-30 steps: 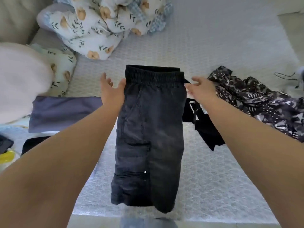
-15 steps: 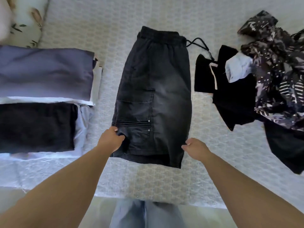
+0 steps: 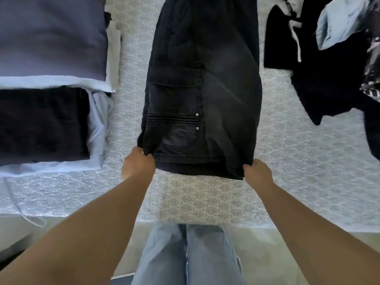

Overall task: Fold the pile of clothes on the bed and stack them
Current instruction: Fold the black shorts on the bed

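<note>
Black shorts (image 3: 202, 83), one pair, two hands (image 3: 138, 164) gripping hem.

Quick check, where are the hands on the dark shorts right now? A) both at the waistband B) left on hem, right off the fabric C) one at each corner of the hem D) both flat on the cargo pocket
C: the left hand and the right hand each grip a bottom corner of the dark shorts, at the hem nearest the person.

no text, label or number can be read
</note>
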